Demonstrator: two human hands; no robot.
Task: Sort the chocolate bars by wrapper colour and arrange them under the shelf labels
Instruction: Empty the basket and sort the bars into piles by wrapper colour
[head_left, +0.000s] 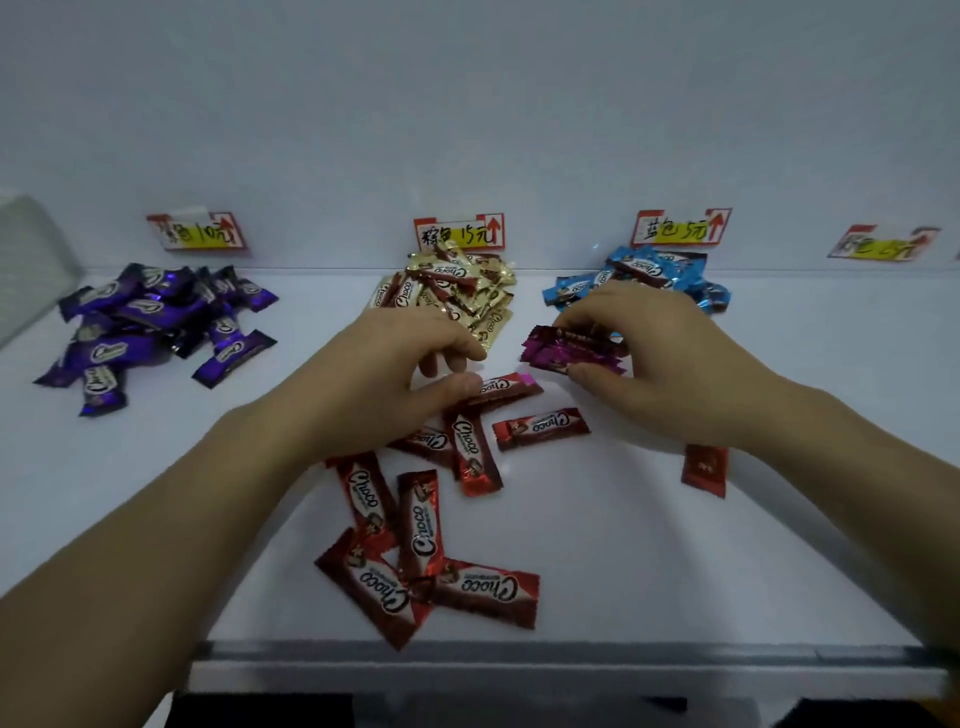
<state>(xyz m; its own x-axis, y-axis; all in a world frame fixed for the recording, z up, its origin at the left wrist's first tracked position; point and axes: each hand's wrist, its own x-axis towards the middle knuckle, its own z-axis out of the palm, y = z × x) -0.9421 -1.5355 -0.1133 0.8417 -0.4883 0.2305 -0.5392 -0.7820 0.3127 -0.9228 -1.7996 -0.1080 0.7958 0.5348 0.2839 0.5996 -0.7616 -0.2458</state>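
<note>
The left hand (405, 369) reaches forward with fingers curled and the thumb pressed on the end of a red Choco bar (506, 387), pinching it against the white shelf (779, 545); whether the bar is lifted cannot be told. Just to its right, the right hand (654, 353) grips a small bundle of magenta bars (566, 349) between thumb and fingers, held a little above the shelf. Below and between the two hands lie loose red bars (421, 525), several overlapping under the left wrist, one apart (540, 427) under the right hand, and another (705, 470) half hidden by the right forearm. Beyond the left hand sits the gold pile (457, 291) under a price label (460, 234). Beyond the right hand's fingers is the blue pile (649, 275) under its own label (680, 227). Far left of the left hand lies the purple pile (156, 322) beneath a third label (197, 232), and a fourth label (883, 244) hangs to the right of the right hand.
</note>
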